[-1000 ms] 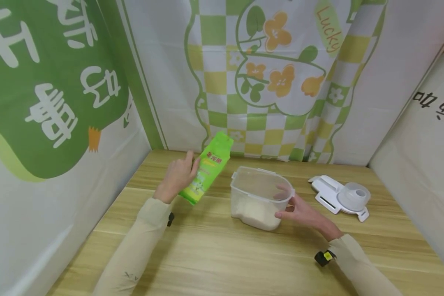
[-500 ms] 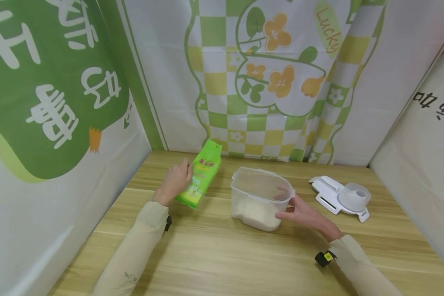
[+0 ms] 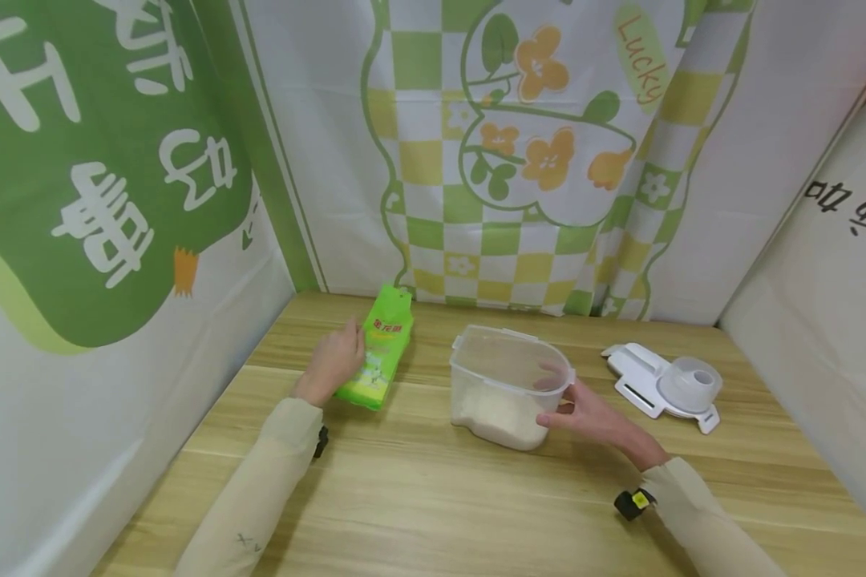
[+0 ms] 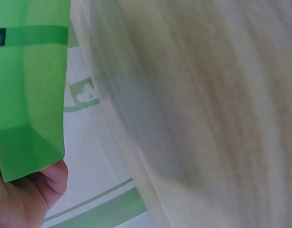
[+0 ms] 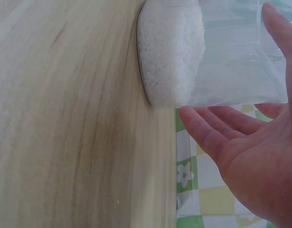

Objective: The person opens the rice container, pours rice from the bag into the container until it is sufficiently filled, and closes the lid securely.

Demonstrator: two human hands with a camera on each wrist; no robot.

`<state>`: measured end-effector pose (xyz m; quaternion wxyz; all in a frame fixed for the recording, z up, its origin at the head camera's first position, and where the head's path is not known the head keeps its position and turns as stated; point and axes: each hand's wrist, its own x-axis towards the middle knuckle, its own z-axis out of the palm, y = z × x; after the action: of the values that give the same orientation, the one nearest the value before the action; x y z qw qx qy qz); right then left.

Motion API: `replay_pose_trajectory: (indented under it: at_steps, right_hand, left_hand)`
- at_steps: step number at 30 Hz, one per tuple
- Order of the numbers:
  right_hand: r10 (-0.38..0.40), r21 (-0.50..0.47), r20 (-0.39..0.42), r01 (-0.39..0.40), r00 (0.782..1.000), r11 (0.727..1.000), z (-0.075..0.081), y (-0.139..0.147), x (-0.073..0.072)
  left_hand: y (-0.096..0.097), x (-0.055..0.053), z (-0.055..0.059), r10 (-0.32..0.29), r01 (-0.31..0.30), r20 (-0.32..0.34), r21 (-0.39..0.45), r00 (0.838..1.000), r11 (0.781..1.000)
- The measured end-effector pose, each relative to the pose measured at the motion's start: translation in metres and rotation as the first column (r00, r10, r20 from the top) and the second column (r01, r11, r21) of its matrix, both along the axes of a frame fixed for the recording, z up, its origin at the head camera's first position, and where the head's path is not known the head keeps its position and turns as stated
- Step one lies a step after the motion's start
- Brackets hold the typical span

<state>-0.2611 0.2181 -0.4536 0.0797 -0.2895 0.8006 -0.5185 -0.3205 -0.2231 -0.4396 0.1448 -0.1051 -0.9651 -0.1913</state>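
Wooden tabletop (image 3: 418, 513): spread across the lower half of the head view, backed at top centre by a green-and-white printed curtain (image 3: 418, 60).
Green bag (image 3: 384, 344): left of centre in the head view, toward the back edge of the wood; at upper left in the left wrist view. Cannot tell whether resting on the wood or held just above.
Bag's long axis: running from lower left to upper right in the head view, steep rather than flat across, printed front facing the camera.
Left hand (image 3: 332, 361): reaching up from lower left, clamped on the bag at its left edge; clearly the nearer hand to it.
Clear container (image 3: 469, 385): just right of centre, upright, uncovered at the top, with white grain (image 3: 494, 413), probably rice, in the bottom.
Right hand (image 3: 584, 413): clasping the container's right end, thumb on the near side, fingers on the far side; well apart from the left hand.
Bag to container: bag on the left, container on the right, not touching, with a strip of wood between. By judgement, the relation that counts most: container set between bag and right hand.
White lid (image 3: 638, 369): off the container, lying at right of frame, with a translucent cup (image 3: 690, 385) on top.
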Motion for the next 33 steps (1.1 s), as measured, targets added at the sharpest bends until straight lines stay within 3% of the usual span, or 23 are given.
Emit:
replay_pose_trajectory:
  at_steps: [12, 20, 26, 33]
  right_hand:
    - [0.0, 0.001, 0.001, 0.0, 1.0, 1.0, 0.0, 0.0, 0.0]
    - [-0.003, 0.009, -0.001, 0.003, 1.0, 1.0, -0.001, 0.001, -0.001]
    - [0.002, 0.013, -0.004, -0.002, 1.0, 1.0, -0.002, 0.002, -0.002]
    - [0.008, 0.006, 0.01, -0.008, 1.0, 1.0, -0.001, 0.002, -0.002]
  left_hand:
    - [-0.006, 0.002, -0.005, 0.052, -0.049, 0.111, -0.031, 0.992, 0.998]
    - [-0.012, 0.003, -0.008, 0.052, -0.044, 0.239, -0.039, 0.97, 0.998]
    - [-0.013, 0.005, -0.008, 0.082, -0.061, 0.327, -0.074, 0.942, 0.995]
    - [-0.013, 0.006, -0.004, 0.113, -0.088, 0.358, -0.085, 0.927, 0.993]
